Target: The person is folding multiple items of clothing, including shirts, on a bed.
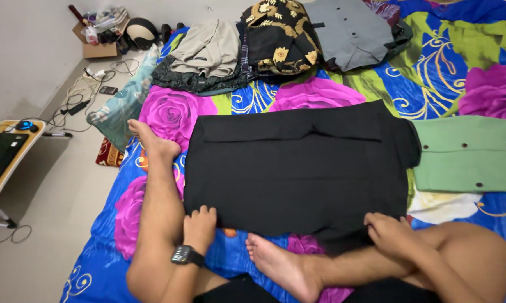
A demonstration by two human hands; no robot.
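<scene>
A black garment [300, 165] lies spread flat and partly folded on a bright floral bedsheet [376, 84]. My left hand [199, 224], with a black watch on its wrist, grips the garment's near left corner. My right hand [390, 233] grips the near right edge. I sit with my left leg stretched out beside the garment and my right leg bent, its foot just below the garment's near edge.
A green buttoned shirt [469, 154] lies to the right. Folded clothes are stacked at the far side: beige [208, 47], black-and-gold [281, 36], grey [351, 31]. A small laptop table [0, 154], cables and a cardboard box [98, 33] are on the floor at left.
</scene>
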